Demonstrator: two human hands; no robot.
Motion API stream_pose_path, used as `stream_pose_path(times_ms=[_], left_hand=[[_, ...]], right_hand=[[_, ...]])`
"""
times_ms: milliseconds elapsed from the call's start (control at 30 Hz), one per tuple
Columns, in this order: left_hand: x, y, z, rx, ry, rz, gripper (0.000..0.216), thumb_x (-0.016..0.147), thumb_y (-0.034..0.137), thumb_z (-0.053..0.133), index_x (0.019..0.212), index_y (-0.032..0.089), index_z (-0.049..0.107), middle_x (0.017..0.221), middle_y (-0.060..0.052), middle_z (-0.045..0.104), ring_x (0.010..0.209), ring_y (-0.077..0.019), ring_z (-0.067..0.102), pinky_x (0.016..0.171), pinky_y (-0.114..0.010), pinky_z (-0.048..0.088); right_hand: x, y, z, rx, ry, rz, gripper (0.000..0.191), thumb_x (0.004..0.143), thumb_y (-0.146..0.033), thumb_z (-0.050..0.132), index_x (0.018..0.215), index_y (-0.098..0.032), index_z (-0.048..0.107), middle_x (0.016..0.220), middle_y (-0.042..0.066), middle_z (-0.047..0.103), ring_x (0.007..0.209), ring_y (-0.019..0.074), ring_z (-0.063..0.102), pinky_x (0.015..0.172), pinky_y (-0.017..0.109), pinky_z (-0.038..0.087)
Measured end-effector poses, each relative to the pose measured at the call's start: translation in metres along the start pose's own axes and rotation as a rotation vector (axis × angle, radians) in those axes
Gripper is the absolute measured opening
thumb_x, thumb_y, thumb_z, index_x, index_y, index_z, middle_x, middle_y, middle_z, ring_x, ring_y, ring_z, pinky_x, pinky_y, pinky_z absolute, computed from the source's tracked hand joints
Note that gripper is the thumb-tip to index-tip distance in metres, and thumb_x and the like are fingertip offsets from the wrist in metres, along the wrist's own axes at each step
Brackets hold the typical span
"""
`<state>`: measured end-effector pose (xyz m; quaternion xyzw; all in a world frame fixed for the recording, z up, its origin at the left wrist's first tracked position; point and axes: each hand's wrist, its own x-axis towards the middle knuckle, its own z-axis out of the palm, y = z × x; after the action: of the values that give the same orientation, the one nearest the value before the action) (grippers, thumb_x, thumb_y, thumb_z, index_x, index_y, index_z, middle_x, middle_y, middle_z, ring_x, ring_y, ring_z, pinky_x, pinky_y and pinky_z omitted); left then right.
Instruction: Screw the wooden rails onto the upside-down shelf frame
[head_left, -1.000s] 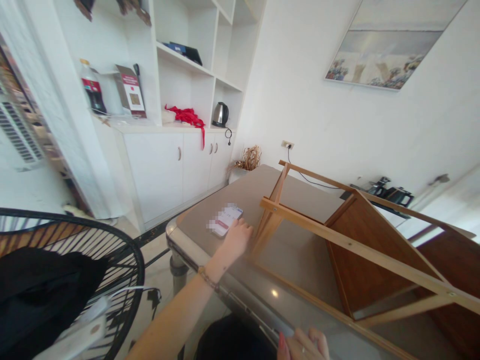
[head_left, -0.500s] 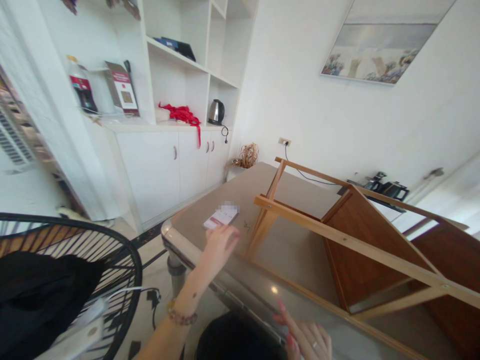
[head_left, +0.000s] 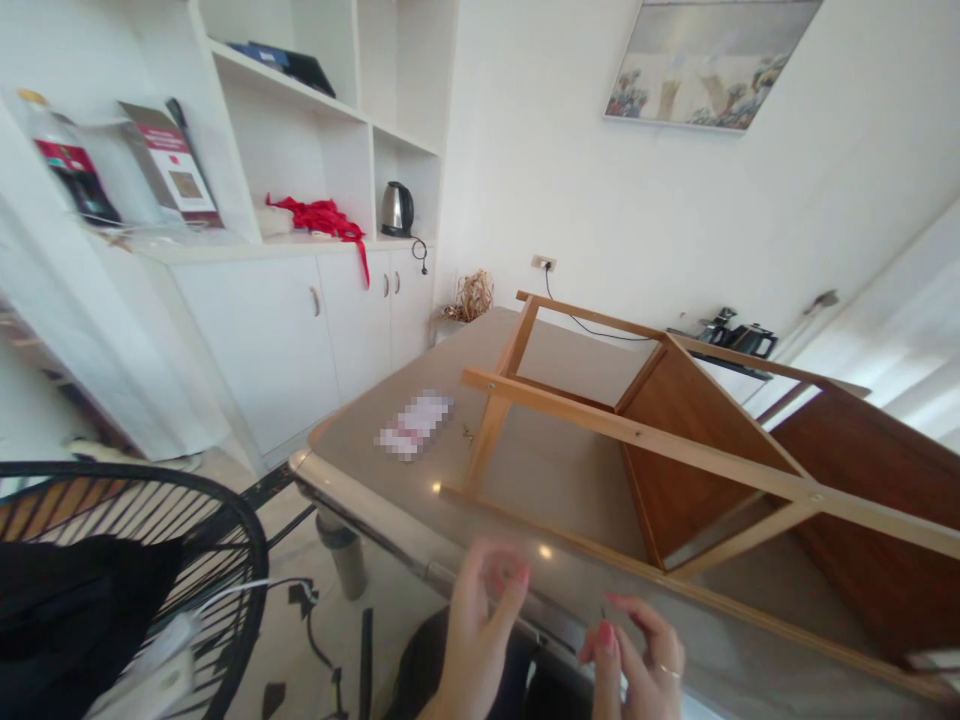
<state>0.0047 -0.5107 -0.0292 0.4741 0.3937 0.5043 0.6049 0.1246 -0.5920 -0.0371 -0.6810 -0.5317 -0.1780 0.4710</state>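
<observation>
My left hand (head_left: 480,625) is raised in front of the table's near edge, fingers pressed together in a blurred pinch; what it holds is hidden. My right hand (head_left: 641,660) hovers beside it, fingers loosely curled and apart, a ring on one finger, nothing visible in it. Beyond both hands a light wooden frame (head_left: 637,435) with a dark brown panel (head_left: 690,440) lies on its side on the grey table (head_left: 375,500). A flat blurred-out phone or card (head_left: 415,425) lies left of the frame, with small metal pieces (head_left: 467,435) beside it.
A round black wire chair (head_left: 232,520) holding black cloth (head_left: 75,610) stands at the left, with a cable (head_left: 300,590) on the floor. White cabinets (head_left: 300,330) carry a kettle (head_left: 396,210) and red cloth (head_left: 319,215). Dried plants (head_left: 469,295) sit in the corner.
My left hand has pulled back from beside the phone to the table's near edge, next to my right hand, which has lifted. The view has swung left and down.
</observation>
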Motion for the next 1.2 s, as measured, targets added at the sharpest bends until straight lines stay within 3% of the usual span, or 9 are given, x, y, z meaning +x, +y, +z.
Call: stream_pose_path(times_ms=[133,233,333,467,633,733,900,1033,1200], left_hand=[[-0.015,-0.009,0.034,-0.2,-0.149,-0.15,0.039,0.069,0.052,0.072,0.089,0.02,0.062,0.081,-0.003,0.062,0.078,-0.0121,0.058,0.073,-0.021,0.046],[-0.024,-0.017,0.056,-0.313,-0.248,-0.283,0.043,0.063,0.052,0.078,0.085,0.019,0.063,0.079,-0.002,0.063,0.076,-0.0114,0.057,0.073,-0.021,0.046],[-0.032,-0.023,0.074,-0.403,-0.26,-0.451,0.043,0.063,0.047,0.08,0.093,0.02,0.067,0.091,-0.002,0.066,0.081,-0.0088,0.056,0.077,-0.019,0.045],[-0.039,-0.023,0.093,-0.541,-0.376,-0.651,0.044,0.069,0.036,0.079,0.109,0.023,0.068,0.115,-0.002,0.062,0.09,-0.0047,0.056,0.079,-0.014,0.045],[-0.043,-0.016,0.113,-0.7,-0.523,-0.768,0.024,0.078,0.031,0.071,0.099,0.019,0.07,0.092,0.001,0.063,0.071,-0.001,0.055,0.07,-0.015,0.046],[-0.044,-0.016,0.123,-0.743,-0.606,-0.802,0.017,0.082,0.03,0.066,0.092,0.017,0.068,0.084,0.001,0.063,0.07,-0.0025,0.057,0.068,-0.018,0.047],[-0.039,-0.023,0.131,-0.768,-0.59,-0.83,0.013,0.082,0.028,0.067,0.083,0.016,0.064,0.076,0.003,0.061,0.067,-0.0028,0.057,0.066,-0.017,0.048],[-0.035,-0.027,0.135,-0.727,-0.589,-0.77,0.013,0.078,0.025,0.071,0.086,0.015,0.066,0.081,0.002,0.062,0.068,-0.0019,0.056,0.068,-0.016,0.048],[-0.03,-0.027,0.135,-0.517,-0.665,-0.629,0.024,0.075,0.035,0.073,0.089,0.015,0.07,0.079,0.0,0.06,0.07,-0.0043,0.053,0.068,-0.018,0.045]], right_hand=[[-0.008,0.013,-0.02,0.193,-0.044,-0.044,0.029,0.099,-0.021,0.032,0.077,-0.021,0.051,0.083,0.005,0.057,0.08,0.0163,0.055,0.072,0.029,0.041],[-0.009,0.02,-0.044,0.078,-0.018,-0.104,0.03,0.099,-0.023,0.032,0.076,-0.022,0.05,0.07,0.001,0.053,0.069,0.0142,0.052,0.069,0.027,0.042],[-0.007,0.028,-0.066,-0.044,0.021,0.019,0.031,0.099,-0.026,0.037,0.07,-0.022,0.047,0.063,-0.001,0.05,0.062,0.0122,0.05,0.061,0.023,0.041],[-0.006,0.04,-0.082,-0.096,0.0,0.221,0.013,0.092,-0.032,0.055,0.088,-0.021,0.06,0.079,0.001,0.065,0.071,0.0128,0.059,0.062,0.021,0.046],[-0.002,0.055,-0.088,-0.039,-0.085,0.235,0.015,0.091,-0.033,0.058,0.098,-0.023,0.067,0.089,0.001,0.072,0.08,0.0136,0.064,0.068,0.022,0.049],[0.0,0.061,-0.089,-0.046,-0.096,0.238,0.018,0.092,-0.036,0.057,0.101,-0.024,0.068,0.092,0.002,0.072,0.083,0.0149,0.064,0.072,0.024,0.049],[0.002,0.067,-0.089,-0.063,-0.097,0.254,0.021,0.091,-0.039,0.057,0.101,-0.024,0.068,0.091,0.002,0.072,0.083,0.0161,0.064,0.071,0.025,0.049],[0.004,0.07,-0.088,-0.052,-0.142,0.254,0.021,0.092,-0.039,0.055,0.103,-0.026,0.067,0.096,0.002,0.073,0.087,0.0166,0.066,0.075,0.027,0.049],[0.002,0.073,-0.086,-0.022,-0.142,0.241,0.022,0.093,-0.034,0.053,0.106,-0.025,0.068,0.097,0.004,0.073,0.087,0.0173,0.066,0.078,0.029,0.05]])
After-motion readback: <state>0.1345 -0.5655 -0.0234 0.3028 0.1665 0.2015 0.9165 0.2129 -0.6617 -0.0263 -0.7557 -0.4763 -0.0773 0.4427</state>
